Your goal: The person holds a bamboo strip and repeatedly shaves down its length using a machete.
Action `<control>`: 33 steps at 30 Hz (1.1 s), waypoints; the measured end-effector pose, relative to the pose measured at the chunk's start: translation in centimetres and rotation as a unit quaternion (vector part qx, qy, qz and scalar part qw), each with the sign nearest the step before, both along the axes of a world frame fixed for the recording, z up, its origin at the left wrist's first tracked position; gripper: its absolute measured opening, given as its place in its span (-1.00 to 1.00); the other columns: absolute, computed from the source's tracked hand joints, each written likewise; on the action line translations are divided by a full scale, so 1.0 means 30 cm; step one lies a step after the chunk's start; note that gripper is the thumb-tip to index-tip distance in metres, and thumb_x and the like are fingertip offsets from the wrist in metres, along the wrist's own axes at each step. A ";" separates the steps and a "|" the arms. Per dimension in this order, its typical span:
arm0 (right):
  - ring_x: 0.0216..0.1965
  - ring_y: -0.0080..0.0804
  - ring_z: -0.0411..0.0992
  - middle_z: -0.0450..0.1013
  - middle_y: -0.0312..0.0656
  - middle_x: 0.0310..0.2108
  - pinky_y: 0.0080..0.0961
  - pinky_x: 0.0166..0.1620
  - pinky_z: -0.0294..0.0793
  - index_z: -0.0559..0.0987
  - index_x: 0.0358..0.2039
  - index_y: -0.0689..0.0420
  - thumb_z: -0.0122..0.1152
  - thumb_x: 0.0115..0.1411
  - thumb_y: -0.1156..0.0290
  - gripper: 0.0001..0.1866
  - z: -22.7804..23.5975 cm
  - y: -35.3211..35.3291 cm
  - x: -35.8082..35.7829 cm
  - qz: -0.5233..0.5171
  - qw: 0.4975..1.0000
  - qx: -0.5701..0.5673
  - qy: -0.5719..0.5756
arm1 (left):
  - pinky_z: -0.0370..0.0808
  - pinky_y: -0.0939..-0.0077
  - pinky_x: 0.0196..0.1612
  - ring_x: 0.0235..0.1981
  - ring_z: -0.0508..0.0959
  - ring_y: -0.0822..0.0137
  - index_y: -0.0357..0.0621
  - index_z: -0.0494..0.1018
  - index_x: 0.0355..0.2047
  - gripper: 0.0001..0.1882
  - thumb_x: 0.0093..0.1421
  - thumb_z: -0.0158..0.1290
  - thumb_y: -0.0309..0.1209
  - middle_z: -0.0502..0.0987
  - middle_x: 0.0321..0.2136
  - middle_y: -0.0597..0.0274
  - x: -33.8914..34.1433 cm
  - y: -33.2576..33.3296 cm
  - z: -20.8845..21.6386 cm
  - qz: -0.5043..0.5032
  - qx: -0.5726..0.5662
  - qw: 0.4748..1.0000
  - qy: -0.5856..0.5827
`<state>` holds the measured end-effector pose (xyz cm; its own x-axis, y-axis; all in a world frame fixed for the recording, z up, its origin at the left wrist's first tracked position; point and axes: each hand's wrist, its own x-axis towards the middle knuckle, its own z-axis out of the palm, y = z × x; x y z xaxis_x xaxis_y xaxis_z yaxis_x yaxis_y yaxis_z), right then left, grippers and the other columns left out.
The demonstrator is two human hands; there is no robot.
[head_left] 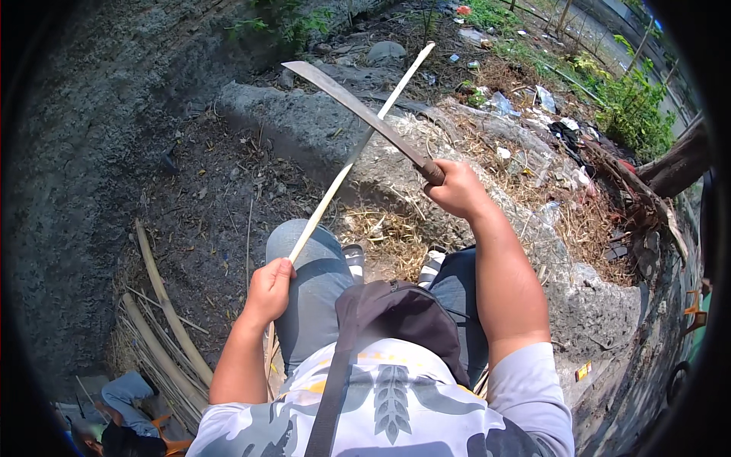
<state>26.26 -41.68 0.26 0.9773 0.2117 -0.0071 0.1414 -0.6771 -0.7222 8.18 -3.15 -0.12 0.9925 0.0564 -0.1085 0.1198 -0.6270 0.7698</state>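
Observation:
My left hand [268,291] is closed round the lower part of a long, pale bamboo strip [326,202], beside my left knee. The strip slants up and away to the right over the ground. In my right hand [457,189] is the brown handle of a machete [335,93], held out in front of my right leg. Its long, curved, dark blade points away to the left and crosses over the strip. Whether blade and strip touch at the crossing, I cannot tell.
Several bamboo poles [164,286] lie at my left. A rough rock [594,305] is on the right, with dry grass and litter beyond it. A dark bag [403,316] rests in my lap. Another person [129,411] sits at the lower left.

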 end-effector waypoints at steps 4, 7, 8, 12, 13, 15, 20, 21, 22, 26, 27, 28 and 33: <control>-0.20 0.06 0.59 0.62 0.01 -0.33 -0.06 -0.08 0.56 0.65 -0.29 0.05 0.28 -0.08 0.37 -0.74 0.094 0.153 -0.071 0.159 0.972 -0.170 -0.021 | 0.38 0.34 -0.42 -0.57 0.41 0.32 -0.26 0.49 -0.40 -0.58 0.49 -0.08 -0.19 0.41 -0.65 0.12 0.024 0.010 -0.006 0.003 0.018 1.000 -0.007; -0.21 0.03 0.59 0.62 -0.02 -0.35 -0.05 -0.12 0.55 0.65 -0.33 0.02 0.30 -0.09 0.38 -0.77 0.087 0.222 -0.061 0.238 0.936 -0.249 -0.078 | 0.37 0.28 -0.45 -0.60 0.39 0.24 -0.26 0.43 -0.44 -0.57 0.48 -0.06 -0.18 0.41 -0.65 0.04 0.021 0.028 -0.022 -0.043 0.061 0.994 -0.076; -0.21 0.03 0.59 0.62 -0.02 -0.35 -0.05 -0.12 0.55 0.65 -0.33 0.02 0.30 -0.09 0.38 -0.77 0.076 0.221 -0.042 0.242 0.935 -0.249 -0.078 | 0.37 0.28 -0.45 -0.60 0.39 0.24 -0.26 0.43 -0.44 -0.57 0.48 -0.06 -0.18 0.41 -0.65 0.04 0.024 0.036 -0.024 -0.040 0.061 0.995 -0.075; -0.17 0.00 0.59 0.62 -0.07 -0.34 -0.06 -0.11 0.55 0.65 -0.31 -0.01 0.30 -0.05 0.38 -0.77 0.071 0.209 0.011 0.177 0.973 -0.148 0.002 | 0.34 0.19 -0.49 -0.64 0.38 0.06 -0.27 0.36 -0.49 -0.53 0.48 -0.05 -0.15 0.41 -0.64 -0.06 0.034 0.049 -0.023 -0.032 0.043 0.998 -0.030; -0.17 0.00 0.59 0.62 -0.06 -0.34 -0.06 -0.10 0.55 0.64 -0.29 -0.01 0.30 -0.04 0.37 -0.77 0.082 0.233 0.011 0.176 0.968 -0.178 -0.014 | 0.33 0.17 -0.50 -0.64 0.37 0.02 -0.27 0.34 -0.50 -0.52 0.48 -0.04 -0.15 0.40 -0.65 -0.07 0.034 0.049 -0.026 -0.021 0.037 0.999 -0.027; -0.16 0.00 0.59 0.62 -0.04 -0.34 -0.04 -0.09 0.55 0.64 -0.29 0.00 0.33 -0.03 0.34 -0.77 0.076 0.260 0.003 0.171 0.960 -0.216 -0.046 | 0.33 0.17 -0.50 -0.64 0.37 0.02 -0.27 0.34 -0.50 -0.52 0.48 -0.04 -0.14 0.40 -0.65 -0.07 0.035 0.052 -0.032 -0.009 0.043 0.999 -0.029; -0.23 -0.01 0.61 0.61 -0.07 -0.42 -0.06 -0.08 0.55 0.63 -0.32 0.00 0.35 0.00 0.29 -0.79 0.066 0.304 -0.055 0.173 0.951 -0.231 -0.112 | 0.35 0.20 -0.48 -0.62 0.41 0.05 -0.26 0.36 -0.49 -0.52 0.47 -0.03 -0.11 0.42 -0.65 -0.03 0.027 0.075 -0.035 -0.012 0.055 0.998 -0.031; -0.27 -0.02 0.62 0.61 -0.09 -0.45 -0.07 -0.09 0.55 0.63 -0.33 0.00 0.36 0.00 0.27 -0.80 0.062 0.309 -0.065 0.184 0.946 -0.231 -0.133 | 0.35 0.20 -0.48 -0.62 0.41 0.05 -0.26 0.36 -0.49 -0.52 0.47 -0.03 -0.11 0.42 -0.65 -0.03 0.029 0.075 -0.028 -0.013 0.053 0.998 -0.034; -0.27 -0.02 0.62 0.61 -0.09 -0.45 -0.07 -0.09 0.55 0.63 -0.33 0.00 0.36 0.00 0.27 -0.80 0.050 0.306 -0.071 0.183 0.945 -0.234 -0.135 | 0.36 0.20 -0.47 -0.62 0.42 0.07 -0.26 0.38 -0.48 -0.51 0.46 -0.03 -0.09 0.42 -0.64 -0.01 0.029 0.074 -0.017 -0.028 0.047 0.998 -0.023; -0.27 0.01 0.60 0.61 -0.05 -0.42 -0.09 -0.11 0.56 0.61 -0.33 0.02 0.36 -0.04 0.31 -0.78 0.023 0.236 -0.030 0.126 0.946 -0.254 -0.159 | 0.39 0.21 -0.44 -0.59 0.45 0.10 -0.26 0.42 -0.45 -0.48 0.46 -0.04 -0.02 0.45 -0.63 0.03 0.025 0.071 -0.004 -0.042 0.042 0.998 -0.020; -0.23 0.03 0.59 0.61 -0.02 -0.38 -0.06 -0.09 0.56 0.61 -0.30 0.02 0.35 -0.05 0.32 -0.75 0.015 0.230 -0.013 0.098 0.960 -0.228 -0.133 | 0.39 0.21 -0.44 -0.59 0.45 0.10 -0.26 0.42 -0.45 -0.48 0.46 -0.04 -0.02 0.45 -0.63 0.03 0.026 0.073 -0.010 -0.038 0.043 0.998 -0.023; -0.20 0.05 0.59 0.61 0.00 -0.33 -0.03 -0.07 0.55 0.61 -0.28 0.03 0.34 -0.07 0.33 -0.73 0.003 0.228 0.000 0.071 0.971 -0.201 -0.106 | 0.39 0.21 -0.43 -0.58 0.45 0.09 -0.26 0.43 -0.44 -0.47 0.46 -0.04 -0.01 0.45 -0.62 0.01 0.030 0.075 -0.020 -0.027 0.038 0.999 -0.021; -0.12 0.08 0.57 0.61 0.04 -0.24 -0.03 -0.02 0.56 0.63 -0.25 0.05 0.28 -0.03 0.33 -0.72 -0.036 0.271 -0.038 0.108 0.975 -0.190 -0.045 | 0.40 0.20 -0.42 -0.58 0.45 0.08 -0.26 0.42 -0.46 -0.46 0.46 -0.05 -0.01 0.44 -0.62 -0.01 0.027 0.089 -0.056 -0.002 0.037 0.999 -0.012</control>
